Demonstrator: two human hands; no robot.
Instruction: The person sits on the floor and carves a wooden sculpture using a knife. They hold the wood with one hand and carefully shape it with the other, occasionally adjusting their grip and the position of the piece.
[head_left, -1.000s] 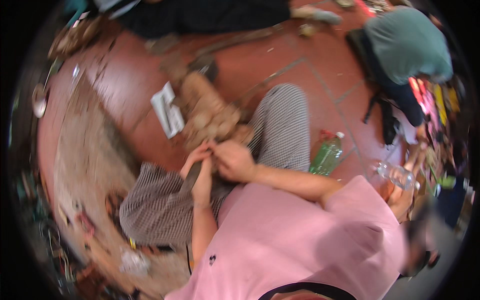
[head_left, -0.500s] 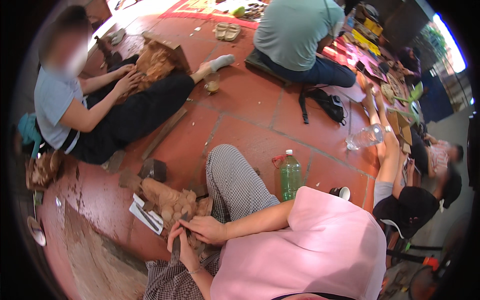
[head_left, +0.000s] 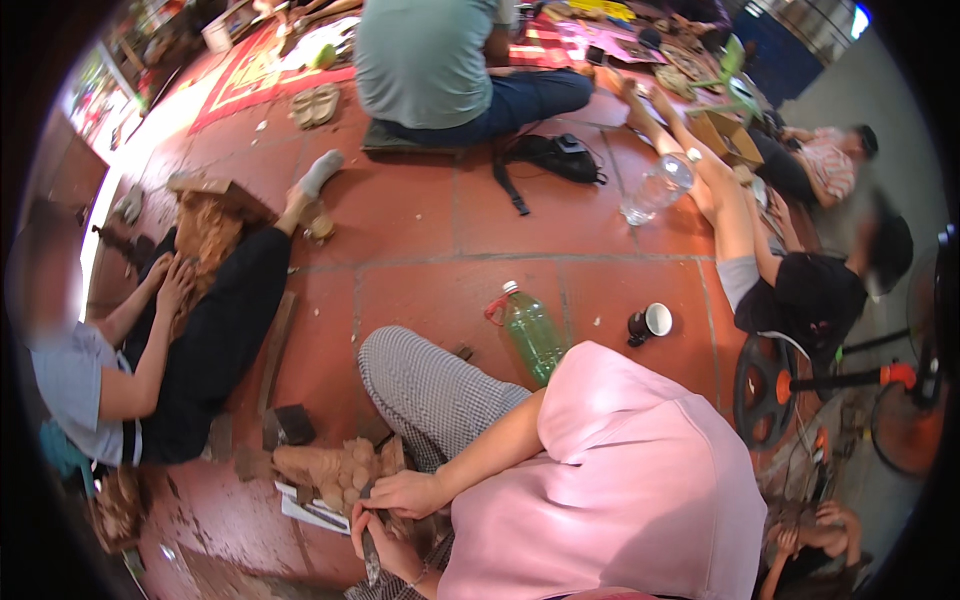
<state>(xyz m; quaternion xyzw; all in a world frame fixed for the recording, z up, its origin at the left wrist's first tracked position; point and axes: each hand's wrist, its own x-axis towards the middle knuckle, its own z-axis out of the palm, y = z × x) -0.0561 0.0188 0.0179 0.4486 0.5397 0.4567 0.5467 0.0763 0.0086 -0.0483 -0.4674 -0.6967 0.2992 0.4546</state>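
My left hand (head_left: 388, 548), wearing a bracelet, is closed around a dark flat carving chisel (head_left: 371, 562). My right hand (head_left: 402, 494) lies just beyond it, its fingers closed at the chisel's upper end. Under and beside the fingers is a brown wood carving (head_left: 335, 468) with rounded, bumpy relief, lying by my folded leg. Part of the carving is covered by my hands, so the cutting edge's contact with it cannot be made out. A white sheet (head_left: 312, 510) with dark marks sticks out from under the carving.
A dark block (head_left: 288, 426) sits past the carving. Right of my checked knee (head_left: 430, 375) stand a green bottle (head_left: 535, 335) and a cup (head_left: 652, 322). A person (head_left: 75, 375) at left holds another carving (head_left: 208, 240). A fan (head_left: 905, 425) is at right.
The view has swung to the right, so the surroundings appear shifted left. Both hands stay at the chisel over the carving, with little visible change in grip.
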